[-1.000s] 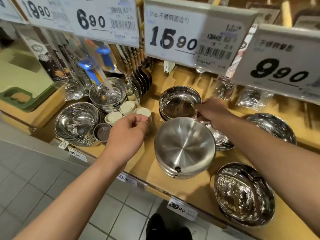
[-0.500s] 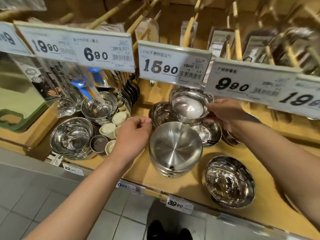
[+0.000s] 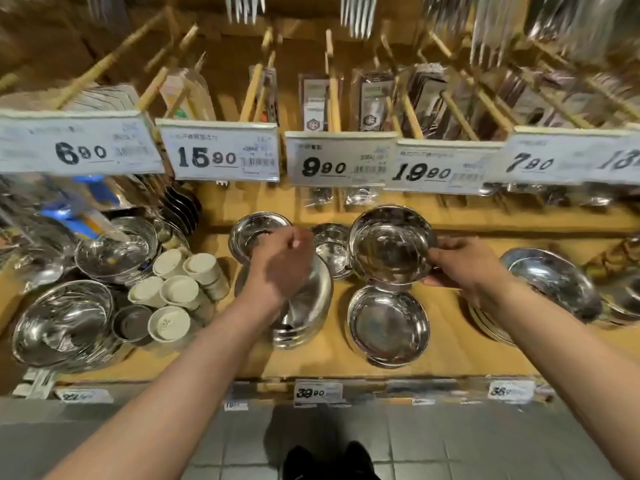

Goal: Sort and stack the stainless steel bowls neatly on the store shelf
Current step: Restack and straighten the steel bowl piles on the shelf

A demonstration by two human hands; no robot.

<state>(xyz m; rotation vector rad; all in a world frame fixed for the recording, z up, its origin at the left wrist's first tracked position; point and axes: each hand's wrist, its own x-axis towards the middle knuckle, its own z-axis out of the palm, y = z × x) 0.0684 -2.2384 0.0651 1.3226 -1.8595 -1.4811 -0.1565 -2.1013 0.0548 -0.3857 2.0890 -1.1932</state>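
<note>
My right hand (image 3: 464, 268) grips the right rim of a steel bowl (image 3: 389, 245) and holds it in the air above a shallow steel bowl (image 3: 388, 327) that lies on the wooden shelf (image 3: 450, 348). My left hand (image 3: 282, 263) hovers with curled fingers, holding nothing, over a stack of upturned steel bowls (image 3: 308, 313). Behind the left hand sits another steel bowl (image 3: 247, 230). A small steel dish (image 3: 332, 247) lies between that bowl and the held one. A stack of wide steel bowls (image 3: 550, 285) stands to the right of my right hand.
Several pale cups (image 3: 180, 289) and a large steel bowl (image 3: 62, 323) stand at the left, with a second bowl (image 3: 116, 249) behind them. Price tags (image 3: 223, 154) hang on rails over the shelf. Packaged cutlery (image 3: 370, 102) hangs above. Grey floor tiles (image 3: 450, 445) lie below.
My right hand has carried the lifted bowl rightward, over the shallow bowl at the front. My left hand has moved from beside the cups to above the upturned stack. The camera has tilted up.
</note>
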